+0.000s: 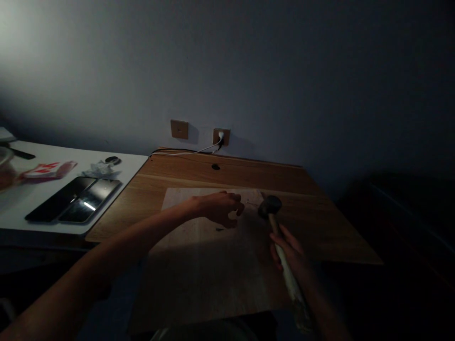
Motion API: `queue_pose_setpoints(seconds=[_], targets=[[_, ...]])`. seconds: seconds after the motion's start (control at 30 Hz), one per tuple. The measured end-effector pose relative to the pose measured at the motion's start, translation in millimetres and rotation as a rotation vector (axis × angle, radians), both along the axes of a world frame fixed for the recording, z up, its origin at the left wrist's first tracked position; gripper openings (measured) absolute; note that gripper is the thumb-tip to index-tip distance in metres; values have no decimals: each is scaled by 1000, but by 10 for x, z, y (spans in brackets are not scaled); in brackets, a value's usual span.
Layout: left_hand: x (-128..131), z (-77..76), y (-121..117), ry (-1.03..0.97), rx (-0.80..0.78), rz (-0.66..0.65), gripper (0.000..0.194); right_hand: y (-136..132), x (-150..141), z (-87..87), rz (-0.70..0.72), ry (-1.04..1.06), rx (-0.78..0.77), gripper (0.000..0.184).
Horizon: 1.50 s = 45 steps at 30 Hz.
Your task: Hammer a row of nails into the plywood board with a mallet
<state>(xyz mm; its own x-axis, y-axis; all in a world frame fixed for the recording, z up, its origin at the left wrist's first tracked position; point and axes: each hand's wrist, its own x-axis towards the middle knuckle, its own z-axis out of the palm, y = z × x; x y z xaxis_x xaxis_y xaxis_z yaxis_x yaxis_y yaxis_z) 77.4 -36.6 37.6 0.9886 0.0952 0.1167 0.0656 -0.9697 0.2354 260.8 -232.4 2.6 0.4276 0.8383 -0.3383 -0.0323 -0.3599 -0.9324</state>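
A pale wooden board (199, 265) lies on the brown wooden desk (320, 227) in dim light. My right hand (289, 251) is wrapped round the light wooden handle of a mallet (272, 210), whose dark head hangs just above the board's far right corner. My left hand (222, 208) reaches over the board's far edge with fingers curled in a pinch, just left of the mallet head. What the fingers pinch is too small to make out. A small dark speck lies on the board under that hand.
A white table (21, 203) adjoins the desk on the left, with two dark phones (76, 199), a red-and-white packet (48, 169) and small clutter. Wall sockets (221, 136) with a white cable sit behind the desk. The right side is dark.
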Motion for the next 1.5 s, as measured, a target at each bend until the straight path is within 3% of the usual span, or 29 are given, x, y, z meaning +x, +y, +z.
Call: queue_pose_setpoints(seconds=[0.13,0.3,0.4,0.53,0.6,0.73,0.83,1.0,1.2,1.5], targets=[[-48,-79,-219,47,167,19,29,-9,-12,-91,7,-3,25,78],[10,-141,-237,75,143,10,12,-2,-36,-78,-1,-13,45,76],[28,-117,-216,75,51,5,8,-7,-71,-37,-26,-13,33,80],[50,-140,-134,4,-205,6,17,-11,-89,-35,-49,-10,26,84],[78,-182,-37,-98,-295,67,23,-4,-82,-56,-47,2,34,84],[184,-318,231,-343,-359,319,23,16,-72,-70,-53,5,40,78],[264,-464,388,-380,-374,399,24,21,-85,-33,-66,4,32,77],[297,-640,419,-423,-372,340,26,11,-109,8,-48,-12,44,73],[301,-618,317,-451,-318,290,30,-4,-112,-18,-50,-17,48,70],[296,-658,323,-439,-303,342,21,6,-100,-20,-64,-17,34,70]])
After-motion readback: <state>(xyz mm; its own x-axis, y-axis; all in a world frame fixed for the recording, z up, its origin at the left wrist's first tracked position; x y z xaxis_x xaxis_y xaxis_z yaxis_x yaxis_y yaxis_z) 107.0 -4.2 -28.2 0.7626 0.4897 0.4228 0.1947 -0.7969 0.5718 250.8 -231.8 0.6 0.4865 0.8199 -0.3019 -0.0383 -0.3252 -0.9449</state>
